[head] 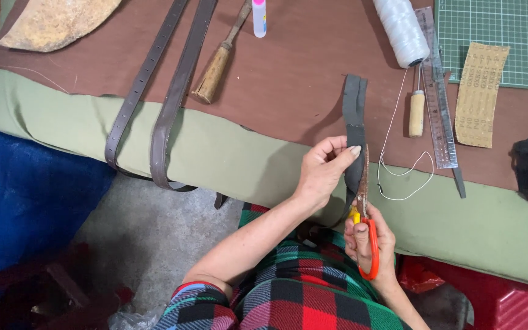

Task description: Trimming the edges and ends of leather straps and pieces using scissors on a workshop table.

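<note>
The left hand pinched a narrow dark grey leather strap between thumb and fingertips, the strap's folded far end lying flat on the worktop and its near end hanging over the edge. The right hand was closed through the orange loop handles of a pair of scissors, whose rusty blades stood against the strap's right edge just beside the left fingertips. The worktop was covered with smooth brown leather over a matte olive cloth. Just right of the strap lay a spool of white thread trailing a loose strand, a wooden-handled awl, a steel ruler and a tan strip of sandpaper. Two long brown belts draped over the edge, well apart to the left.
</note>
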